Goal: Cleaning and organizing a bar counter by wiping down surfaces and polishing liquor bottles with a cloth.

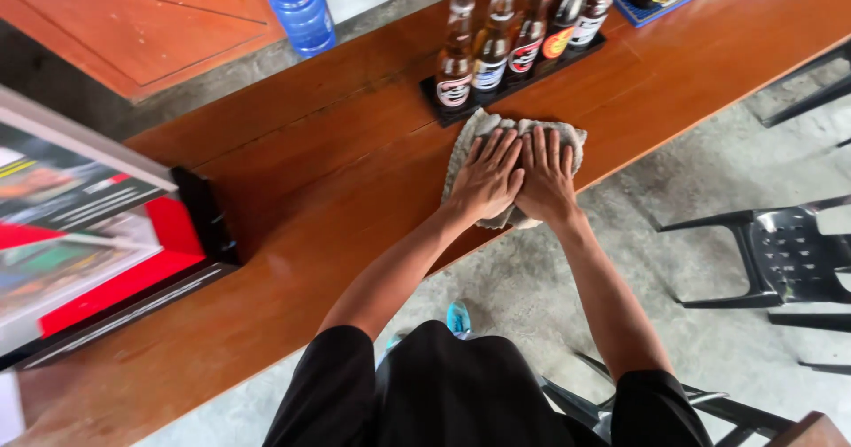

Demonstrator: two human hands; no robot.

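Left hand [486,179] & right hand [547,176] both lie flat, fingers spread wide, side by side on the grey cloth [567,138]. I read that as pressing w/ both palms so the rag stays pinned. Cloth sits near the front edge of the wooden counter [337,199], just in front of the black bar mat [441,113]. Count: 5 glass bottles [490,39] in a row on that mat, so they stay grouped, 1 blue water jug [301,10] beyond the counter, 1 cloth, approx 2 black chairs [789,252] at right.

Five labelled glass bottles [519,35] stand in a black tray [443,110]; red-framed sign [80,225] left.
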